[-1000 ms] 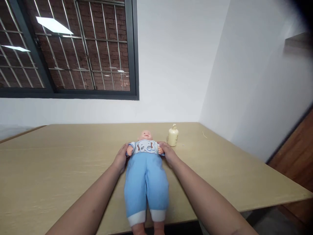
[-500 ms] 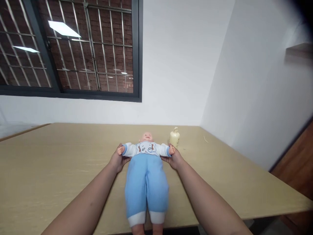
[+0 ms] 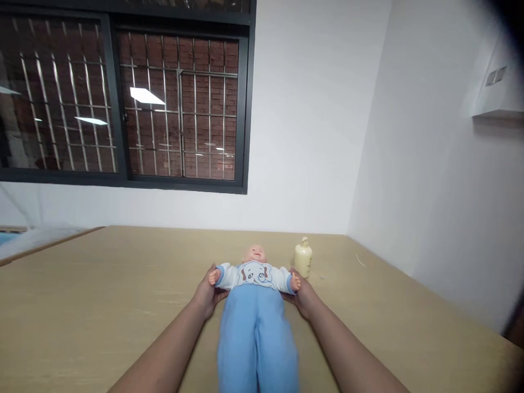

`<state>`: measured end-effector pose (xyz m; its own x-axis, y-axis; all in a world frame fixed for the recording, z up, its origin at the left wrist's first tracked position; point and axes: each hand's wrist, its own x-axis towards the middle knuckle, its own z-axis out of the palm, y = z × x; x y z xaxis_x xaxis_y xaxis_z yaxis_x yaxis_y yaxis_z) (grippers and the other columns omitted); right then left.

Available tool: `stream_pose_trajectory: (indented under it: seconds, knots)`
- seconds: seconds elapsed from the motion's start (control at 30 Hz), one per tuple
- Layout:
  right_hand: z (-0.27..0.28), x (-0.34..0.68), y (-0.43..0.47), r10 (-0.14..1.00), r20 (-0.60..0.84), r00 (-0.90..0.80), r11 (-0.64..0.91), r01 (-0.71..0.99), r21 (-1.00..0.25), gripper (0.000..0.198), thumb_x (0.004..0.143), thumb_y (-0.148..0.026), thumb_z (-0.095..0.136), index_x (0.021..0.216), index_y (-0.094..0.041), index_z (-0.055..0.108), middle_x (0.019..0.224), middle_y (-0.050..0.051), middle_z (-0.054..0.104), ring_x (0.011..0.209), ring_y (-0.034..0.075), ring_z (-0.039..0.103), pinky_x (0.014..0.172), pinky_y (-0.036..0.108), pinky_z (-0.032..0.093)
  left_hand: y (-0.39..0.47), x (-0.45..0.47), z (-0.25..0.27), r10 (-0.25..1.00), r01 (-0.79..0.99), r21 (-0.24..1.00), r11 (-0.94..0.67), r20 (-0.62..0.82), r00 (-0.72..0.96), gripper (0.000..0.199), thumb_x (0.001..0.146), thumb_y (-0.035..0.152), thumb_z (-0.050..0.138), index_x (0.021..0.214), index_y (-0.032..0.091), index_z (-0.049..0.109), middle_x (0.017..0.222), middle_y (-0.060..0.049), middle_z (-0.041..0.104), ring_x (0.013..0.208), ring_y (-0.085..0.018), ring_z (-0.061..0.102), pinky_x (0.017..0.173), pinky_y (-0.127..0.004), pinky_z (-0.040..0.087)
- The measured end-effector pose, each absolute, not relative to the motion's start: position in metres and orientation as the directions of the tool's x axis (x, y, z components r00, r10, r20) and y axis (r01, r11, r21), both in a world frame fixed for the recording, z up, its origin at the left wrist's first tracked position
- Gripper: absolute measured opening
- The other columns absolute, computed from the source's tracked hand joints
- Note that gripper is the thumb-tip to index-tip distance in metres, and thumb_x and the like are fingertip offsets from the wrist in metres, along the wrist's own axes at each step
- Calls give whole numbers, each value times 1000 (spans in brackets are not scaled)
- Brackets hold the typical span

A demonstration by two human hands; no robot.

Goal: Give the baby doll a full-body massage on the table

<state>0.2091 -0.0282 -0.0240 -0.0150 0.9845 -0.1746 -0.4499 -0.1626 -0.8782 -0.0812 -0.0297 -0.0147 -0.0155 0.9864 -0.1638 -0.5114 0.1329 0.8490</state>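
A baby doll (image 3: 256, 327) in blue trousers and a white top with an elephant print lies on its back on the table, head away from me and arms spread. My left hand (image 3: 208, 292) is closed around the doll's arm on the left, near its cuff. On the other side, my right hand (image 3: 303, 295) grips the other arm at the cuff. Both sets of fingers are partly hidden behind the doll's sleeves. Just beyond my right hand stands a cream pump bottle (image 3: 303, 260). The doll's feet are below the picture.
The wooden table (image 3: 123, 284) reaches back to a white wall (image 3: 303, 136). A thin pale strand (image 3: 360, 260) lies near its right edge. A dark-framed window (image 3: 180, 109) with bars is at the back left, and clear plastic sheeting (image 3: 45, 240) is beyond the left edge.
The view has tilted up and shifted left, so everything sits lower and further right. The doll's feet have left the picture. Both hands keep their hold on its arms.
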Motion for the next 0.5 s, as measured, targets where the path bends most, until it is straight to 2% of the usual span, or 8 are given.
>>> stream_pose_trajectory:
  seconds: [0.13,0.3,0.5]
  knots:
    - [-24,211,-27,982,-189,1,-167,-461,-872,34,85,-52,60,104,-24,67,89,2,70,79,18,65,74,38,58,-31,-80,-12,984,-499,855,143,-177,-21,39,90,55,50,109,23,62,99,-6,71,84,-22,69,71,-35,57]
    - [-27,211,-24,984,-178,-15,-166,-450,-877,33,86,-52,58,98,-22,67,91,3,70,77,18,65,72,37,58,-33,-80,-11,985,-475,869,138,-172,-29,38,91,54,49,109,23,62,96,-5,71,82,-21,68,71,-35,57]
    - [-24,215,-28,983,-177,-42,-176,-463,-869,36,85,-54,59,102,-23,66,93,4,72,80,20,67,74,39,57,-35,-79,-9,981,-400,896,195,-174,88,47,88,56,53,114,19,65,106,-10,72,91,-24,69,73,-32,57]
